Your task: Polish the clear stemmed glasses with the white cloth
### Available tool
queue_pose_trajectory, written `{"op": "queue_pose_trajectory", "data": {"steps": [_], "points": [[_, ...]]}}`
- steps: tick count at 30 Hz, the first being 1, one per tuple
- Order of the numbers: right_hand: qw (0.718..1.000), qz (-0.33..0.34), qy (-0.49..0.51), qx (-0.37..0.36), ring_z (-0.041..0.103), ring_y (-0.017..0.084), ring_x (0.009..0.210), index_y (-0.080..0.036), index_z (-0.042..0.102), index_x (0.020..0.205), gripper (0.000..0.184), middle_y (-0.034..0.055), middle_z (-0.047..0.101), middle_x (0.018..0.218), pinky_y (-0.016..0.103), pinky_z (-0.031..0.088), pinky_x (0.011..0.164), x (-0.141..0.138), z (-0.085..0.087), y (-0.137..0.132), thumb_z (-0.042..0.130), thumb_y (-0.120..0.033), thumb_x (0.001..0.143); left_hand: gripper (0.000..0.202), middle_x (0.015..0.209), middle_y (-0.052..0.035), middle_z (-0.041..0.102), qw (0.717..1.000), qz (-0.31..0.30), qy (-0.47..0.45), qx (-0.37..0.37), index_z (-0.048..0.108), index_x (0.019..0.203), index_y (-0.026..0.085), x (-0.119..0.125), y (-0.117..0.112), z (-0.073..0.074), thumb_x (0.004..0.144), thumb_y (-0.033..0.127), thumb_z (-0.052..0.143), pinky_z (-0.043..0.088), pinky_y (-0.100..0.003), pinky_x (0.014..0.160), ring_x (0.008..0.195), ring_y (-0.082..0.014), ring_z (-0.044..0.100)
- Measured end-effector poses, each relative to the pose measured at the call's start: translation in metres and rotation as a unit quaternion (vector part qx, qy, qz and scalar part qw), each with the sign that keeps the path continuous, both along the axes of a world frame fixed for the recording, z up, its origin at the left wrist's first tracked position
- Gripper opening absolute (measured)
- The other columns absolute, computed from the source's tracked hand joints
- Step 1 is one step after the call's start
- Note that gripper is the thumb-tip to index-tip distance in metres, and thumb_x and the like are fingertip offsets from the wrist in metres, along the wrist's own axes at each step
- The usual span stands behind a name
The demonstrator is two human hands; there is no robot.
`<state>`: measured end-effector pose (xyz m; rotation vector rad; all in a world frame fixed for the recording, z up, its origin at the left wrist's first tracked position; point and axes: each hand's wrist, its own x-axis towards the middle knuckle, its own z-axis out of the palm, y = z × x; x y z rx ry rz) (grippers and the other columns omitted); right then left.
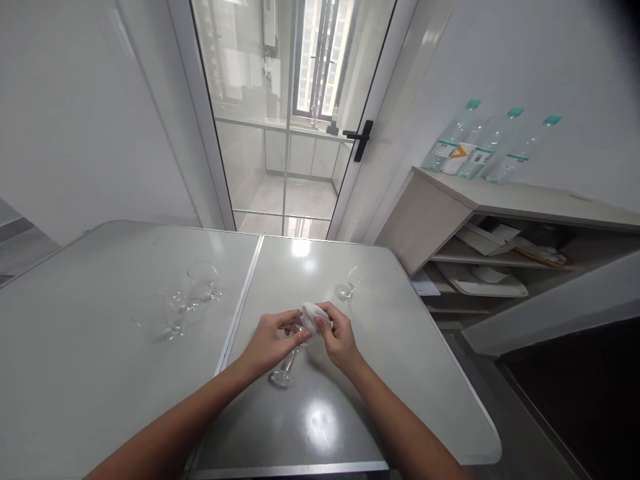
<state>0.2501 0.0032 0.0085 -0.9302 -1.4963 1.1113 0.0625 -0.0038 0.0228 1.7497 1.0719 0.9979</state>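
My left hand [273, 340] is closed around the bowl of a clear wine glass [286, 370], which is tilted with its foot toward me above the grey table [360, 393]. My right hand [337, 337] pinches a small white cloth [313, 315] pressed against the glass's rim. Both hands meet near the table's middle seam.
Another wine glass [353, 283] stands upright just beyond my right hand. Two or three more clear glasses [187, 300] stand at the left. A wooden shelf [450, 207] with papers is at the right, bearing three plastic bottles [493, 143]. A glass door [295, 113] is straight ahead.
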Motion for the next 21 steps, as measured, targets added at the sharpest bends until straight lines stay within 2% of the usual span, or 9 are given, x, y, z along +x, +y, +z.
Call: {"op": "queue_pose_trajectory", "data": {"steps": [5,8,10,12,13,15,17,19,21], "points": [[0.996,-0.08,0.025,0.012,0.058,0.022,0.079,-0.025,0.068,0.105,0.021,0.0043,0.066,0.09,0.032,0.045,0.075,-0.01,-0.002,-0.01,0.058,-0.043,0.099,0.029,0.082,-0.0005,0.072,0.998,0.026,0.023,0.046,0.075,0.111,0.019,0.001,0.001,-0.001,0.091,0.04,0.071,0.049,-0.027,0.07,0.074,-0.0155,0.063],[0.991,-0.128,0.022,0.029,0.056,0.021,0.08,-0.026,0.067,0.103,0.023,0.0047,0.064,0.091,0.033,0.046,0.078,-0.015,-0.003,-0.015,0.058,-0.046,0.098,0.035,0.092,-0.0024,0.077,0.996,0.031,0.036,0.073,0.072,0.121,0.021,0.001,0.0,-0.01,0.091,0.039,0.072,0.053,-0.028,0.072,0.078,-0.0165,0.068],[0.978,-0.201,0.043,0.023,0.056,0.021,0.081,-0.025,0.066,0.105,0.027,0.0046,0.063,0.092,0.033,0.046,0.078,-0.014,-0.002,-0.013,0.058,-0.05,0.097,0.041,0.098,-0.0045,0.078,0.993,0.046,0.041,0.1,0.068,0.126,0.021,0.001,0.001,-0.018,0.09,0.039,0.074,0.055,-0.03,0.073,0.08,-0.0174,0.071],[0.959,-0.27,0.084,0.0,0.055,0.019,0.076,-0.022,0.064,0.102,0.032,0.0025,0.061,0.086,0.03,0.046,0.072,-0.009,0.0,-0.007,0.056,-0.052,0.098,0.046,0.106,-0.0072,0.078,0.987,0.082,0.033,0.133,0.065,0.13,0.021,0.0,0.003,-0.025,0.088,0.038,0.076,0.057,-0.032,0.075,0.082,-0.0186,0.074],[0.956,-0.275,0.101,-0.014,0.052,0.017,0.07,-0.021,0.063,0.096,0.033,0.0004,0.057,0.078,0.028,0.043,0.066,-0.005,0.0,-0.003,0.055,-0.053,0.099,0.048,0.11,-0.0084,0.078,0.983,0.106,0.024,0.147,0.063,0.132,0.022,-0.001,0.004,-0.027,0.088,0.037,0.076,0.057,-0.033,0.076,0.084,-0.0193,0.075],[0.973,-0.213,0.083,-0.02,0.044,0.014,0.059,-0.019,0.057,0.072,0.044,-0.0024,0.047,0.065,0.026,0.038,0.059,0.0,0.001,0.003,0.049,-0.051,0.101,0.049,0.119,-0.0098,0.076,0.974,0.156,0.004,0.162,0.06,0.134,0.023,-0.004,0.007,-0.027,0.089,0.036,0.076,0.058,-0.034,0.078,0.089,-0.0207,0.076],[0.992,-0.122,-0.006,0.032,0.047,0.014,0.062,-0.019,0.056,0.063,0.046,-0.0008,0.049,0.067,0.027,0.041,0.062,0.003,0.0,0.006,0.053,-0.046,0.1,0.051,0.124,-0.0099,0.074,0.966,0.193,-0.006,0.171,0.058,0.134,0.025,-0.006,0.009,-0.023,0.088,0.036,0.078,0.057,-0.036,0.08,0.095,-0.0221,0.076],[0.985,-0.031,-0.134,0.106,0.056,0.014,0.071,-0.018,0.069,0.077,0.028,0.0039,0.062,0.089,0.028,0.045,0.07,0.001,0.0,0.004,0.06,-0.036,0.096,0.053,0.126,-0.0094,0.073,0.962,0.209,-0.006,0.178,0.058,0.134,0.026,-0.008,0.009,-0.018,0.086,0.036,0.079,0.057,-0.037,0.082,0.098,-0.0228,0.075],[0.951,0.039,-0.267,0.152,0.059,0.012,0.07,-0.023,0.075,0.105,0.02,0.007,0.063,0.123,0.028,0.046,0.071,-0.003,0.0,-0.001,0.059,-0.029,0.094,0.053,0.127,-0.0093,0.072,0.959,0.215,-0.009,0.183,0.057,0.134,0.027,-0.01,0.008,-0.015,0.086,0.035,0.079,0.057,-0.037,0.083,0.099,-0.0231,0.075]]}}
